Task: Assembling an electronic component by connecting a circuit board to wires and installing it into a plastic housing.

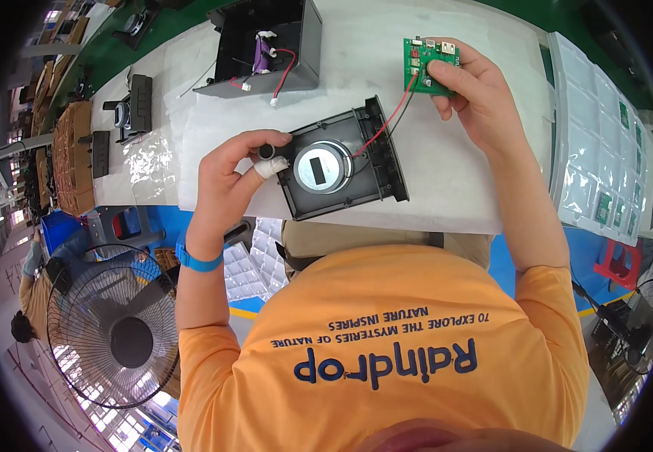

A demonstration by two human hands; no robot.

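Note:
My left hand (230,167), its thumb wrapped in white tape, pinches the near-left corner of a black plastic speaker panel (334,197). A round silver speaker (319,167) with a dark rectangle on its back sits in that panel. Held up at the right, a green circuit board (417,66) is between the thumb and fingers of my right hand (471,90). Red and black wires (378,135) run from the board down to the speaker. Beyond the panel lies an open black box (296,45) containing a purple battery (262,56) with loose plug-ended leads.
A white-covered table (447,188) carries the work. At the right lies a clear compartment tray (594,151) with several green boards. Another black speaker part (134,109) is at the left, near a brown carton (74,158). A floor fan (127,339) stands at the lower left.

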